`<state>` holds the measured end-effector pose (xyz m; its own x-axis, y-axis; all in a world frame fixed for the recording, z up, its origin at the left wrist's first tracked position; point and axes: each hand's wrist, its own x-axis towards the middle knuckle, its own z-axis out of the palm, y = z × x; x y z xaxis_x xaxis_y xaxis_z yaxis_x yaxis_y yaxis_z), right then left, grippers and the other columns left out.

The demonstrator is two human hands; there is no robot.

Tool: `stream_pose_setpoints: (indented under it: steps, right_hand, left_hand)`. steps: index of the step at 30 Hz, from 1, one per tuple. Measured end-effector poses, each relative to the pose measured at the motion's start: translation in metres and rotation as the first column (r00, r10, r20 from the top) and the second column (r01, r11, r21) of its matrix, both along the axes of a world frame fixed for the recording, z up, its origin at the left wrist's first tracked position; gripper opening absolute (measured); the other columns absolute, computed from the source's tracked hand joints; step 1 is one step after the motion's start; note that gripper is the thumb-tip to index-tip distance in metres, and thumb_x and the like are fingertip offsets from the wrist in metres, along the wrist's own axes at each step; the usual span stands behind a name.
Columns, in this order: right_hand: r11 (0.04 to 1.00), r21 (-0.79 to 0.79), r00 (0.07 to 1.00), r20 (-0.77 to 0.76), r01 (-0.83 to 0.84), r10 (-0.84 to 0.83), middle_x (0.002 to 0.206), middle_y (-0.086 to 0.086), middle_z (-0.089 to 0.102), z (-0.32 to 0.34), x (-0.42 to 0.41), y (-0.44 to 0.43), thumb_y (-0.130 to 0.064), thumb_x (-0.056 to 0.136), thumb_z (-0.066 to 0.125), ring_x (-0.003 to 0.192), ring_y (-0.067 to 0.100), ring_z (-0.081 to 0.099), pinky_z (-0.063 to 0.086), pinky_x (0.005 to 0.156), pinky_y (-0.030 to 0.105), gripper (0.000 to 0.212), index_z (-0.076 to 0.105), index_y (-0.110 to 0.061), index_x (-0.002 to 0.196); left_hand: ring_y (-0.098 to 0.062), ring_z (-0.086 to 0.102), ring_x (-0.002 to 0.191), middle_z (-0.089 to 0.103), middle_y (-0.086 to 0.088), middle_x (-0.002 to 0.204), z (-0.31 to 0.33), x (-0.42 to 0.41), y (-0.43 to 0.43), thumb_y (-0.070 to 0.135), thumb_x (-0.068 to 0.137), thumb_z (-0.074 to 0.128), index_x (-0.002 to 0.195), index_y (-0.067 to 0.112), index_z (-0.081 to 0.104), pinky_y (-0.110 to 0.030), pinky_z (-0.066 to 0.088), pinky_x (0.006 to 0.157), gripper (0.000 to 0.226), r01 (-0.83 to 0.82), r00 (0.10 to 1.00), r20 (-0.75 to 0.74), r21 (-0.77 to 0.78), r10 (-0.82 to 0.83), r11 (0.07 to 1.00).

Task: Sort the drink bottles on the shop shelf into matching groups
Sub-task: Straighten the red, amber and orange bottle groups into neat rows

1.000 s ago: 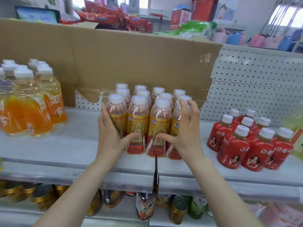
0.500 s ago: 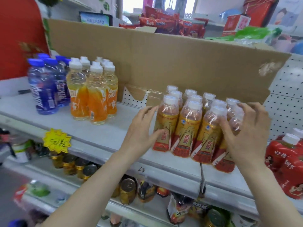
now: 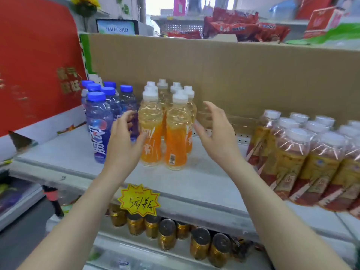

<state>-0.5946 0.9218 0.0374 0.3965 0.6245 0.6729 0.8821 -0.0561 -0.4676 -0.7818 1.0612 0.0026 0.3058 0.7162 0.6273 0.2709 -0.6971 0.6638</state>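
Count of hands: two, left hand [image 3: 124,137] and right hand [image 3: 216,133].

Count of blue bottles [image 3: 99,121]: six blue caps, all to the left of the left fingers [image 3: 126,116]. Any further bottle behind them cannot be confirmed.

Count of orange bottles [image 3: 176,133]: six white caps, standing between the left fingers and the right fingers [image 3: 211,109].

Count of tea bottles [image 3: 288,162]: at least nine caps, to the right of the right fingers. The group is cut by the frame edge, so the count is partial.

Count of cans [image 3: 167,236]: seven visible, below the fingers.

Count of price tag [image 3: 139,200]: one, below the left fingers.

Count of cardboard [image 3: 233,75]: one sheet, beyond the fingertips.
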Motion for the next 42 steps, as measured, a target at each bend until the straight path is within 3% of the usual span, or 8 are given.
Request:
stream_pose_setpoints:
  steps: [4, 9, 15, 20, 26, 32, 39, 42]
  right_hand:
    - [0.987, -0.152, 0.985, -0.157, 0.045, -0.070, 0.139, 0.003, 0.053, 0.016, -0.021, 0.045, -0.057, 0.091, 0.064, 0.124, 0.019, 0.054, 0.047, 0.105, 0.042, 0.073, 0.042, -0.017, 0.147]
    - [0.972, -0.232, 0.950, -0.310, -0.025, -0.049, 0.146, -0.002, 0.053, 0.023, -0.027, 0.047, -0.052, 0.093, 0.064, 0.129, 0.017, 0.053, 0.047, 0.106, 0.040, 0.070, 0.039, -0.021, 0.151]
    - [0.917, -0.314, 0.941, -0.148, 0.246, -0.303, 0.121, -0.001, 0.050, 0.032, -0.026, 0.037, -0.075, 0.073, 0.069, 0.111, 0.019, 0.053, 0.049, 0.094, 0.039, 0.080, 0.048, -0.019, 0.126]
    - [0.956, -0.249, 0.857, -0.514, -0.159, 0.008, 0.135, -0.013, 0.057, 0.034, -0.015, 0.025, -0.054, 0.085, 0.059, 0.121, 0.009, 0.058, 0.049, 0.104, 0.047, 0.061, 0.044, -0.030, 0.140]
    - [0.946, -0.323, 0.959, -0.254, 0.037, -0.125, 0.119, -0.008, 0.065, 0.032, -0.014, 0.016, -0.091, 0.068, 0.052, 0.109, 0.018, 0.064, 0.057, 0.090, 0.051, 0.074, 0.057, -0.043, 0.124]
    - [0.959, -0.277, 0.945, -0.325, -0.065, -0.030, 0.127, -0.013, 0.065, 0.025, -0.016, 0.003, -0.066, 0.093, 0.051, 0.115, 0.013, 0.062, 0.053, 0.099, 0.046, 0.052, 0.053, -0.035, 0.134]
    - [0.916, -0.353, 0.943, -0.324, -0.193, 0.074, 0.122, -0.017, 0.069, 0.034, -0.001, -0.001, -0.069, 0.091, 0.051, 0.108, 0.004, 0.066, 0.057, 0.094, 0.041, 0.051, 0.055, -0.039, 0.133]
    - [0.917, -0.230, 0.848, -0.500, -0.326, 0.176, 0.119, -0.007, 0.073, 0.048, 0.018, -0.003, -0.070, 0.092, 0.045, 0.108, 0.012, 0.070, 0.056, 0.096, 0.039, 0.055, 0.063, -0.032, 0.127]
  left_hand:
    - [-0.016, 0.051, 0.127, 0.049, 0.001, 0.143, 0.019, 0.011, 0.037, 0.039, 0.086, 0.072, 0.148, 0.021, 0.032, -0.043, 0.046, 0.105, 0.076, 0.166, 0.984, -0.038, -0.158, -0.174, 0.973]
    - [-0.015, 0.054, 0.125, 0.054, 0.005, 0.140, 0.025, 0.023, 0.056, 0.044, 0.086, 0.071, 0.148, 0.027, 0.031, -0.048, 0.047, 0.104, 0.075, 0.325, 0.938, -0.030, -0.269, -0.345, 0.907]
    - [-0.012, 0.056, 0.119, 0.056, 0.008, 0.133, 0.026, 0.015, 0.051, 0.043, 0.087, 0.070, 0.145, 0.028, 0.032, -0.043, 0.047, 0.104, 0.070, 0.424, 0.894, -0.019, -0.286, -0.448, 0.859]
    - [-0.013, 0.055, 0.123, 0.053, 0.005, 0.140, 0.029, 0.010, 0.046, 0.040, 0.087, 0.070, 0.147, 0.031, 0.031, -0.040, 0.048, 0.102, 0.072, 0.509, 0.839, -0.013, -0.332, -0.544, 0.794]
    - [0.003, 0.060, 0.109, 0.059, 0.016, 0.127, 0.027, 0.012, 0.035, 0.030, 0.087, 0.069, 0.146, 0.029, 0.036, -0.017, 0.051, 0.083, 0.068, 0.607, 0.767, 0.052, -0.381, -0.639, 0.698]
    - [-0.001, 0.059, 0.117, 0.058, 0.014, 0.132, 0.025, 0.014, 0.032, 0.039, 0.080, 0.068, 0.147, 0.030, 0.036, -0.027, 0.051, 0.096, 0.075, 0.637, 0.744, 0.060, -0.367, -0.666, 0.678]
    - [-0.005, 0.059, 0.120, 0.059, 0.012, 0.134, 0.024, 0.014, 0.037, 0.043, 0.081, 0.071, 0.144, 0.031, 0.040, -0.032, 0.052, 0.098, 0.071, 0.656, 0.726, 0.071, -0.369, -0.684, 0.658]
    - [-0.002, 0.057, 0.120, 0.058, 0.015, 0.133, 0.030, 0.011, 0.041, 0.056, 0.091, 0.056, 0.139, 0.035, 0.047, -0.029, 0.050, 0.099, 0.053, 0.643, 0.747, 0.086, -0.346, -0.659, 0.683]
